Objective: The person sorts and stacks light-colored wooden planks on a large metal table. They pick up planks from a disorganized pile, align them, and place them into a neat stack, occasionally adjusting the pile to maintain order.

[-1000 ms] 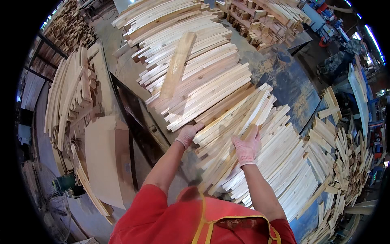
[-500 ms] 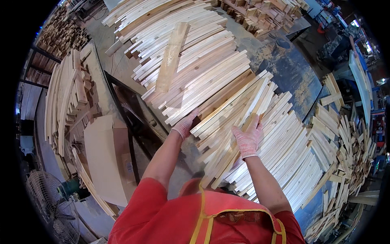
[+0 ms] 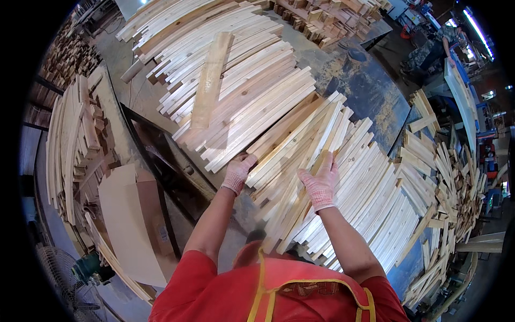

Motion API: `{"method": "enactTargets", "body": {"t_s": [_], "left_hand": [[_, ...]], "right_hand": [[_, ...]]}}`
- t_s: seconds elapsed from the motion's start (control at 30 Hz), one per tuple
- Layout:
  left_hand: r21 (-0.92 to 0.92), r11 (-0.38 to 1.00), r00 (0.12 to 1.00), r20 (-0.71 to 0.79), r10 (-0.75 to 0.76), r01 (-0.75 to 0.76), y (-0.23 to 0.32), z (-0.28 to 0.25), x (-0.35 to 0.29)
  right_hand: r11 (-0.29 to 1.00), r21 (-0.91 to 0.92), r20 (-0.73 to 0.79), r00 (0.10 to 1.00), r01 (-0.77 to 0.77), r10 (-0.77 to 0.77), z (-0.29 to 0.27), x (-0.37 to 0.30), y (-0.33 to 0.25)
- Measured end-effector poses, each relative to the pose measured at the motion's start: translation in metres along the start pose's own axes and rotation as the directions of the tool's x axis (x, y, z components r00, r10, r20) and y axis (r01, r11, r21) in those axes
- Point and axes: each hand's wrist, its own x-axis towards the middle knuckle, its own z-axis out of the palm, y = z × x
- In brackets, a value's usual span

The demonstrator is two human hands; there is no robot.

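Observation:
Long pale wooden slats (image 3: 343, 185) lie side by side in a wide row in front of me. Both my hands wear whitish-pink knit gloves. My left hand (image 3: 237, 173) is closed at the near end of a browner wooden slat (image 3: 287, 126) in the row; its fingertips are partly hidden. Further right, my right hand (image 3: 320, 185) grips wooden slats (image 3: 298, 206) lying slantwise on top of the row, thumb on the left side and fingers on the right. Their lower ends reach close to my red apron. One wide board (image 3: 212, 80) rests across the slats farther off.
A cardboard box (image 3: 126, 214) and curved-looking stacked boards (image 3: 70, 145) stand left, with a fan (image 3: 59, 273) lower down. Loose offcuts (image 3: 450, 204) heap up at right. Sawdust covers a dark machine table (image 3: 370, 91). Another person (image 3: 429, 53) is at the far right.
The whole scene has shifted slightly left and down in the picture. My left hand's fingers look more curled at the slat end. My right hand keeps its hold on the slanting slats.

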Motion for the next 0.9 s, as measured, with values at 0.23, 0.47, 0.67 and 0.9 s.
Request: {"method": "enactTargets", "body": {"t_s": [0.23,0.47,0.67,0.9], "left_hand": [[-0.228,0.967,0.989,0.125,-0.082,0.109,-0.005,-0.008,0.013],[0.910,0.319,0.935,0.162,0.316,-0.266,0.052,0.008,-0.049],[0.935,-0.041,0.935,0.354,-0.003,-0.353,0.148,0.005,-0.102],[0.971,-0.058,0.680,-0.118,0.724,0.231,0.234,-0.005,-0.040]], "right_hand": [[1.000,-0.018,-0.018,1.000,0.003,-0.003,-0.001,-0.005,-0.014],[1.000,-0.018,-0.008,1.000,0.002,-0.002,-0.003,-0.008,0.006],[0.992,0.020,-0.002,0.992,-0.126,0.126,-0.003,-0.008,-0.034],[0.984,0.145,-0.024,0.994,-0.101,0.106,0.008,-0.002,-0.040]]}}
